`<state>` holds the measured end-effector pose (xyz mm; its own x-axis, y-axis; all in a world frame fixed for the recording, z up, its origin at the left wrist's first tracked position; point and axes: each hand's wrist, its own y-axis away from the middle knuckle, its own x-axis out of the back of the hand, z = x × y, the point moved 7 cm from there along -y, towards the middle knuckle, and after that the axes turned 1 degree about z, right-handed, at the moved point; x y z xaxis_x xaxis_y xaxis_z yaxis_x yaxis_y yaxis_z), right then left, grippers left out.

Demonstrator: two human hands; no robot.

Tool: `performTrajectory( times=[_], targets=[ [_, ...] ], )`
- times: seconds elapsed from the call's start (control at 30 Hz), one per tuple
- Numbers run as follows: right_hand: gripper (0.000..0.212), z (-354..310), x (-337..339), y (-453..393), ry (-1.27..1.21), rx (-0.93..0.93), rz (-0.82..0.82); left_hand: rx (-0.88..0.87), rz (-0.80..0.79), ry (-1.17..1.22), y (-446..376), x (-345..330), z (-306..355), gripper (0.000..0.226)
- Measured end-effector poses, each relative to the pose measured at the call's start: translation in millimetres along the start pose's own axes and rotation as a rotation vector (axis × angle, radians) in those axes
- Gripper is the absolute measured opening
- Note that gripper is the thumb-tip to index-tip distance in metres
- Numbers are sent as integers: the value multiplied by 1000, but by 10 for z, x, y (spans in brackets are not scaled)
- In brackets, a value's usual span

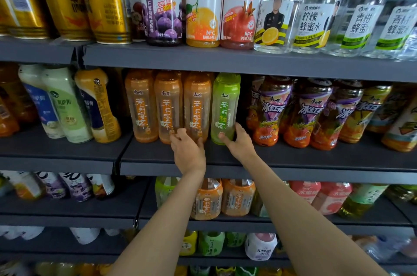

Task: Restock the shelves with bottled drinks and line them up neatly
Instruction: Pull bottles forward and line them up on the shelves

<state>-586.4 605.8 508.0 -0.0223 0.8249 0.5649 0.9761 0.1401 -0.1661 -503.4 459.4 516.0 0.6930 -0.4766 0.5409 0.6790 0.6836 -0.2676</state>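
**Bare arms at the drinks aisle**

Two forearms enter from the bottom edge, uncovered along their whole visible length. The left hand [188, 151] and right hand [240, 143] wear no gloves, rings, watch or bracelet; nails are short and unpainted.

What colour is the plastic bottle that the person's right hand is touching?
Light green: the green plastic bottle at the right hand, shown in the head view.

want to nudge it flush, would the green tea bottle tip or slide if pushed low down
The tall narrow green-labelled plastic tea bottle looks full, so probably heavy enough to slide on the flat dark shelf. The right hand touches its base; a push higher up might tip it.
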Motion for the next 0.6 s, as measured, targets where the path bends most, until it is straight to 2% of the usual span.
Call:
performTrajectory(
  times=[0.27,0.4,0.47,0.53,0.6],
  targets=[
    [54,-9,-40,-16,51,-5,-23,-26,-10,39,-7,27,-23,38],
    [53,-36,26,87,111,40,-8,-98,-7,98,21,40,-28,31],
    [48,-52,194,263,102,129,163,-151,6,159,64,58,-19,28],
    [40,-48,503,542,66,219,460,-238,10,195,132,69,14,23],
    [42,46,815,662,31,182,659,-357,-14,176,234,30,101,20]
  ],
)
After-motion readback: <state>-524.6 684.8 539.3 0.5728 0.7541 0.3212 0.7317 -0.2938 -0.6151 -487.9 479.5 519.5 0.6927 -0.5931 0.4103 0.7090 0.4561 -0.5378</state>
